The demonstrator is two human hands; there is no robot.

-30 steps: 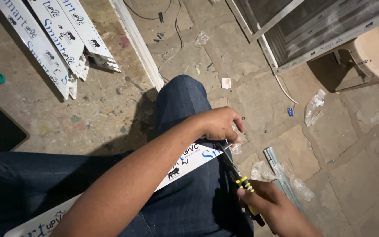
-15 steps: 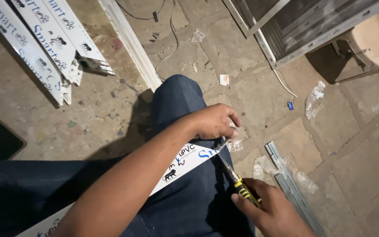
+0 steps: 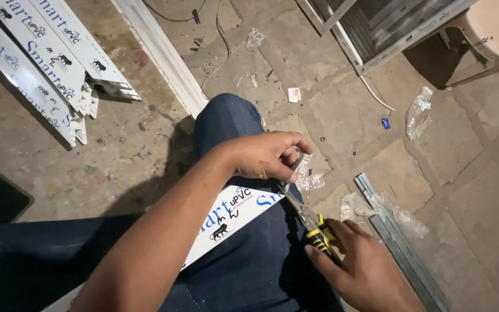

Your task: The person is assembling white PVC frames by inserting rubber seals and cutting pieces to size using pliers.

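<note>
So the right hand has its grip wrapped round the yellow-black screwdriver, tip angled up toward the left hand. That one's clamped on the white profile strip lying across the lap, with more strips farther off on the floor.

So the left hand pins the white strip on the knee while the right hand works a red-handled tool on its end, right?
Not quite: in the head view the tool has a yellow-and-black handle, not red. The left hand does pin the white strip on the knee; the right hand holds the tool.
</note>
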